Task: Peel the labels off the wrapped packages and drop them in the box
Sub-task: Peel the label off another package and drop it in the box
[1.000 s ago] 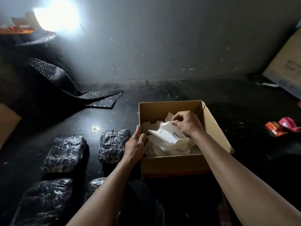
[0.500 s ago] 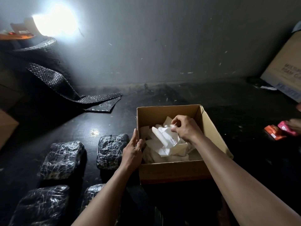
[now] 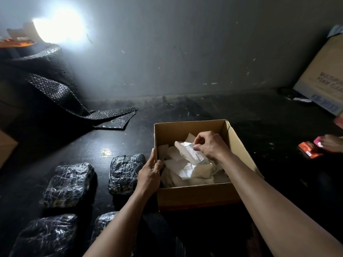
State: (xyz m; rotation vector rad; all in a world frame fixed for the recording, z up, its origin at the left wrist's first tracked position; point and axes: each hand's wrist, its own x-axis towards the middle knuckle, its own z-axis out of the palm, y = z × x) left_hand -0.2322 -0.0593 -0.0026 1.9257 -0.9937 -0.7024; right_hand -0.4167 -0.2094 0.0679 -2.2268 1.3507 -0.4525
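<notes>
An open cardboard box [image 3: 196, 196] sits on the dark floor, filled with crumpled white labels [image 3: 187, 171]. My right hand [image 3: 211, 145] is inside the box, its fingertips pinched on a white label [image 3: 193, 153] with print on it, held above the pile. My left hand [image 3: 149, 172] grips the box's left wall near the front corner. Several black wrapped packages lie to the left: one [image 3: 126, 173] beside the box, one [image 3: 68, 184] farther left, one [image 3: 44, 236] in front, and one [image 3: 104, 225] partly hidden under my left forearm.
Black bubble wrap [image 3: 61, 93] trails down from the left onto the floor. A large cardboard carton [image 3: 323, 78] leans at the far right. Another person's hand [image 3: 332, 143] touches pink and orange items [image 3: 310, 150] at the right edge. A bright light [image 3: 57, 25] glares on the wall.
My right hand has turned the label on edge and lifted it slightly inside the box. Another person's hand has come in at the right edge. My left hand stays on the box wall.
</notes>
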